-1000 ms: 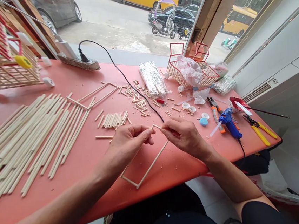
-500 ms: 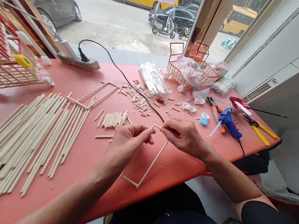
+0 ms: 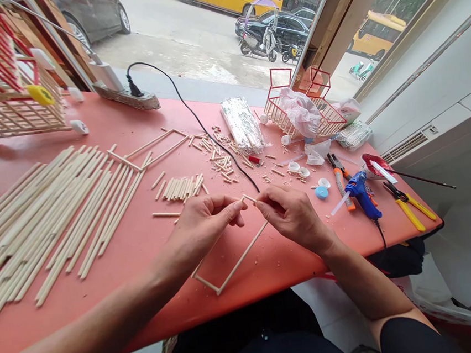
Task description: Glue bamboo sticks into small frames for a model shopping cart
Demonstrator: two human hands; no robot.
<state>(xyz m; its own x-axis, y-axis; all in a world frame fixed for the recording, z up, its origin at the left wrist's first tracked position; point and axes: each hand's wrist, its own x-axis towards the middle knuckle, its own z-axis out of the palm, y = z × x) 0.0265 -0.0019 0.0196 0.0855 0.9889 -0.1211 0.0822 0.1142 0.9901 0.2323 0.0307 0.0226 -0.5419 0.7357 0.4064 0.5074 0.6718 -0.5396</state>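
Note:
Between my hands is a slender frame of pale wooden sticks (image 3: 243,258), its near corner low by the table's front edge. My left hand (image 3: 212,215) is closed, thumb and forefinger pinching a stick end on the frame's left side. My right hand (image 3: 291,215) pinches a short wooden stick (image 3: 250,199) at the far end, and the frame's long right side runs up under that hand. The short stick's tip meets the stick end at my left fingertips. My fingers hide parts of both far corners.
Long sticks (image 3: 48,217) cover the table's left; short cut pieces (image 3: 180,188) lie beyond my left hand. A blue glue gun (image 3: 361,192), orange-handled pliers (image 3: 338,175) and yellow-handled cutters (image 3: 409,207) lie right. Stick-built carts (image 3: 302,112) stand at the back. A black cord (image 3: 196,116) crosses the table.
A small gap showed between the two stick ends at my fingertips; now they touch. My hands have barely moved, and the whole view has shifted slightly.

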